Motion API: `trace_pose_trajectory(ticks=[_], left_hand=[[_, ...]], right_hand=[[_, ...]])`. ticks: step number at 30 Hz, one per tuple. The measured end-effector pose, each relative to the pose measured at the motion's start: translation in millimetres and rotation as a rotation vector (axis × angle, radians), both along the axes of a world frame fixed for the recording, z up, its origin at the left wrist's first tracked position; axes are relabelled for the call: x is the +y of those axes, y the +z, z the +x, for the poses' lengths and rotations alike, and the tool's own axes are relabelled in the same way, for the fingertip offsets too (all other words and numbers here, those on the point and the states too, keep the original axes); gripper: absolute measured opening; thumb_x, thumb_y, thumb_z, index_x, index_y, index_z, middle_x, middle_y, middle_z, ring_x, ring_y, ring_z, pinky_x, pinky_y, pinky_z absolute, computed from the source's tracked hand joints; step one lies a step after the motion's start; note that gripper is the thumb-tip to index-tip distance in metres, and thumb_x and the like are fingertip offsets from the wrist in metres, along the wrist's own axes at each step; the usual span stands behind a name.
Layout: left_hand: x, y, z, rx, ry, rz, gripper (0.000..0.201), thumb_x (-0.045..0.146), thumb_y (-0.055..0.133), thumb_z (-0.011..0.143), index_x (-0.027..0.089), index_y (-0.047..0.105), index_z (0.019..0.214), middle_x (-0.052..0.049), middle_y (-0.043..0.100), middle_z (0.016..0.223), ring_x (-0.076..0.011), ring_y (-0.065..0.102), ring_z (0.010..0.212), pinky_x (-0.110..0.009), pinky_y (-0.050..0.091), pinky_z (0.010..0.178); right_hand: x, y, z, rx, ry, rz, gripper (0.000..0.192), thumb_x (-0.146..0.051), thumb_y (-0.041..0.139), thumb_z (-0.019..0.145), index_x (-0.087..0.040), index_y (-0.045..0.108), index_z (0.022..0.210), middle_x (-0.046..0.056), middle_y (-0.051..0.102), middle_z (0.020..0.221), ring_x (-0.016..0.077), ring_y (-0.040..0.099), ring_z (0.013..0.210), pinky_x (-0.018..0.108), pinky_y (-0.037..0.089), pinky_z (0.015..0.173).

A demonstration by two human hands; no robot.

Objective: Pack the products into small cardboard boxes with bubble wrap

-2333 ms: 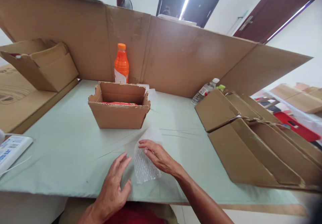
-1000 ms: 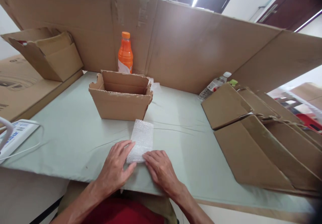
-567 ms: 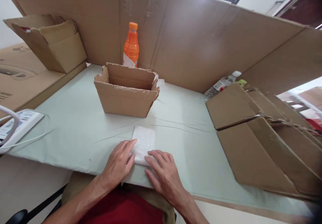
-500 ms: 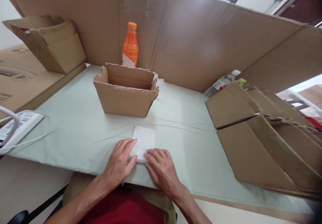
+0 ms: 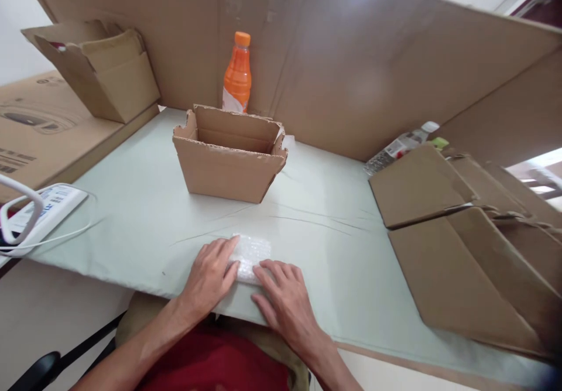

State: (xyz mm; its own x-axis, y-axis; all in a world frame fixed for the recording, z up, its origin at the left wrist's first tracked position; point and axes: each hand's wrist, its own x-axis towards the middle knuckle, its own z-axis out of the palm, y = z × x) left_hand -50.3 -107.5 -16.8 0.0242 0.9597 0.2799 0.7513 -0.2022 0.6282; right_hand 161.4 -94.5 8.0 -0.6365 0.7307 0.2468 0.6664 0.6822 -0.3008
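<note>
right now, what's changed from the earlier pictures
The bubble wrap looks shorter, folded or rolled up, its far edge now nearer the person. The left hand, first apart from it, now touches its left side; the right hand has moved back to its near right corner. The open carton and orange bottle stayed put; the view shifted.

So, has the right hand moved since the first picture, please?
Yes: the right hand sits farther from the open box, closer to the table's near edge.
</note>
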Motion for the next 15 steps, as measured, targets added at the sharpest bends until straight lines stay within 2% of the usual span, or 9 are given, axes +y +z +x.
trace_pose_trajectory(ticks=[2,5,7,9,12,15], left_hand=[[-4,-1.6,-2,-0.145,0.064,-0.074,0.045,0.029,0.053,0.093,0.022,0.051,0.137,-0.010,0.067,0.112,-0.0251,0.064,0.098,-0.040,0.053,0.084],[-15,-3.3,-3,-0.496,0.149,-0.231,0.060,0.036,0.057,0.090,0.020,0.040,0.145,-0.014,0.062,0.125,-0.0239,0.065,0.103,-0.039,0.054,0.086],[-20,-3.8,-1,-0.730,0.162,-0.304,0.069,0.033,0.059,0.088,0.018,0.031,0.149,-0.017,0.058,0.134,-0.0240,0.064,0.111,-0.039,0.052,0.093],[-20,-2.6,2,-0.890,0.135,-0.359,0.074,0.028,0.058,0.086,0.017,0.026,0.151,-0.015,0.060,0.130,-0.0222,0.063,0.110,-0.037,0.050,0.096],[-15,2.6,7,-0.921,0.087,-0.407,0.072,0.021,0.053,0.085,0.017,0.026,0.152,-0.005,0.064,0.106,-0.0171,0.064,0.094,-0.033,0.050,0.091],[-13,7.2,11,-0.792,0.021,-0.373,0.068,0.017,0.051,0.083,0.018,0.033,0.149,-0.003,0.065,0.102,-0.0169,0.064,0.095,-0.032,0.049,0.093]], right_hand=[[6,-5.5,-3,0.056,-0.027,-0.001,0.024,-0.015,0.061,0.092,-0.020,0.064,0.115,0.009,0.072,0.112,0.0254,0.063,0.096,0.040,0.044,0.083],[13,-12.3,-6,0.252,-0.113,-0.068,0.019,-0.017,0.056,0.097,-0.020,0.065,0.114,0.007,0.074,0.102,0.0211,0.065,0.090,0.036,0.047,0.082],[13,-14.0,-6,0.331,-0.127,-0.169,0.019,-0.020,0.056,0.097,-0.021,0.066,0.114,0.005,0.075,0.099,0.0202,0.066,0.089,0.034,0.050,0.081],[11,-13.4,-5,0.346,-0.098,-0.257,0.018,-0.022,0.057,0.096,-0.023,0.067,0.111,0.005,0.075,0.098,0.0202,0.067,0.088,0.033,0.052,0.079],[9,-9.4,3,0.320,-0.068,-0.279,0.022,-0.027,0.059,0.095,-0.025,0.068,0.115,0.007,0.073,0.113,0.0237,0.067,0.103,0.037,0.052,0.089],[12,-2.5,11,0.297,-0.091,-0.289,0.051,-0.039,0.067,0.090,-0.025,0.056,0.138,0.011,0.062,0.137,0.0291,0.058,0.125,0.043,0.048,0.102]])
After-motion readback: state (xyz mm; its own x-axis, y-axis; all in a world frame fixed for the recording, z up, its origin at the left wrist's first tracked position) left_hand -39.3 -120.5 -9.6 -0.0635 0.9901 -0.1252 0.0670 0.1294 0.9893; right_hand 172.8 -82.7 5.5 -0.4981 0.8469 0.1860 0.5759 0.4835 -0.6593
